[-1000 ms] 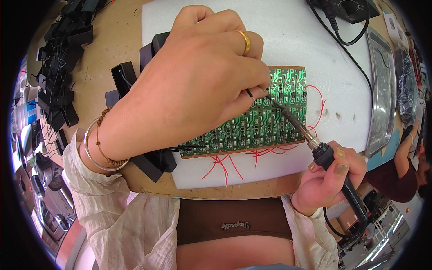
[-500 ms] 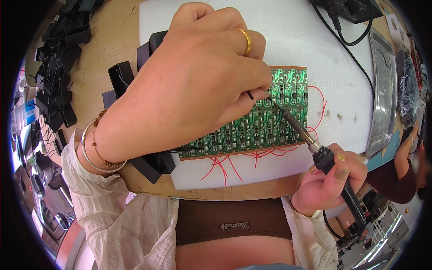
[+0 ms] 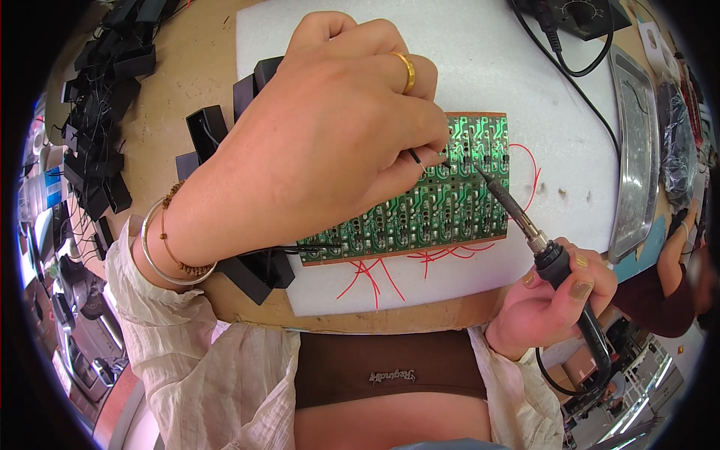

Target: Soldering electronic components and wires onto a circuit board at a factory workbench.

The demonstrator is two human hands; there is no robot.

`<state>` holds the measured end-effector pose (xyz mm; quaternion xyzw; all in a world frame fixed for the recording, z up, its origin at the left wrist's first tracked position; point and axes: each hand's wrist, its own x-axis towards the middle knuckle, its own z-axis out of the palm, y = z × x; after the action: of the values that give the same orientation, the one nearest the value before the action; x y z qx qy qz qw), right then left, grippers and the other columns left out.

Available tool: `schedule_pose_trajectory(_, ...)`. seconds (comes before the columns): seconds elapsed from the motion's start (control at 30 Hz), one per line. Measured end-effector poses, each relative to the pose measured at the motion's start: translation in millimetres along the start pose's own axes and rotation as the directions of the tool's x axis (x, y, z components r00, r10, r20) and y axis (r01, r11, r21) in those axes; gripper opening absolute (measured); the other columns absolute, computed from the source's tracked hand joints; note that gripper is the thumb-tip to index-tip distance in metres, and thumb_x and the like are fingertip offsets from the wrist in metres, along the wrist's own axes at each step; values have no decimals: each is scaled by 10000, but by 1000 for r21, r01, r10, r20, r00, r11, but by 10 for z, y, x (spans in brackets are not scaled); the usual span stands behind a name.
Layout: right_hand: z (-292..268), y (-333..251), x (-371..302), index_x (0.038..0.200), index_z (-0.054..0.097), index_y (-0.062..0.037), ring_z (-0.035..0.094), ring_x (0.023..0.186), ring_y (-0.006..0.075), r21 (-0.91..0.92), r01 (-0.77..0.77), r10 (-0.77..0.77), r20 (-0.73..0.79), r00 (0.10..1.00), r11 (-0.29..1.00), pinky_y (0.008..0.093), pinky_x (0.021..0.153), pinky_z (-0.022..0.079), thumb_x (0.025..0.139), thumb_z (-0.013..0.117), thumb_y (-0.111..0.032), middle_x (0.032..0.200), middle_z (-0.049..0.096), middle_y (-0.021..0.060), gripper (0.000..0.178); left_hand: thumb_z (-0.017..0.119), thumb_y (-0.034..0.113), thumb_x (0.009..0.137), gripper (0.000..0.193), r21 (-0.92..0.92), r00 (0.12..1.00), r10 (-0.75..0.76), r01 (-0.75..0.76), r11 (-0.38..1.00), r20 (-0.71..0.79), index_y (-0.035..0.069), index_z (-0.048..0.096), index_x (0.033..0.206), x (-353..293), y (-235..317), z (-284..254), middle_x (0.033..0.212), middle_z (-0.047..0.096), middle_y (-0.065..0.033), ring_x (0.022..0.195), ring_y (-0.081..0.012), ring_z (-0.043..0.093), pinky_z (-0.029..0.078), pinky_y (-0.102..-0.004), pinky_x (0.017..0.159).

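Observation:
My left hand reaches over a green circuit board panel, covering its upper left part. Its thumb and fingers are pinched on a thin black wire, whose end shows at the board. In my right hand is a soldering iron, held like a pen. The iron's tip points up and left over the board, a short way right of my left fingertips; whether it touches the board I cannot tell. Thin red wires stick out from the panel's near and right edges.
Under the panel lies a white foam sheet. Black plastic cases with wires sit beside my left forearm, and more are heaped at far left. A metal tray and a black control box with a cable stand right. Another person's arm shows there.
The soldering iron has drawn back to the right, its tip away from my left fingertips. My left hand keeps its pinch on the wire, almost still.

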<state>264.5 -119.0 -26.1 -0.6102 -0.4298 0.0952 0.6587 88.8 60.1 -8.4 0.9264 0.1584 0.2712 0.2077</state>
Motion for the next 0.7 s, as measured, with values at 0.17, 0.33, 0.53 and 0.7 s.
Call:
schedule_pose_trajectory(0.17, 16, -20, -11, 978, 533, -20, 421, 455, 107, -11, -17, 17, -14, 1000, 1000, 254, 411, 311, 927, 660, -275, 697, 485, 63, 290, 776, 80, 699, 133, 56, 992, -66, 61, 997, 105, 132, 718, 806, -20, 24, -66, 766, 566, 16, 855, -193, 543, 375, -378, 860)
schedule_pose_trajectory(0.33, 5, -25, 2, 986, 536, -25, 406, 455, 101, -28, -18, 17, -8, 1000, 999, 240, 419, 319, 930, 644, -279, 708, 483, 70, 281, 767, 73, 696, 296, -14, 989, -106, 108, 994, 102, 116, 702, 981, -4, 38, -102, 930, 614, -33, 953, -224, 563, 393, -370, 901)
schedule_pose_trajectory(0.53, 7, -39, -4, 991, 542, -27, 403, 459, 88, -12, -48, 47, -11, 999, 999, 228, 426, 326, 928, 641, -269, 712, 495, 71, 270, 739, 33, 724, 389, -150, 969, -144, 176, 973, 203, 54, 644, 1101, 4, -25, -271, 1110, 645, -102, 1013, -269, 605, 468, -362, 889)
schedule_pose_trajectory(0.7, -2, -41, -11, 972, 545, -26, 402, 460, 81, -23, -58, 58, -10, 998, 998, 226, 437, 330, 923, 645, -239, 723, 523, 82, 240, 718, -21, 760, 321, -180, 957, -80, 134, 974, 279, 19, 637, 1068, 59, -127, -395, 1114, 654, -126, 1005, -280, 632, 494, -360, 873)
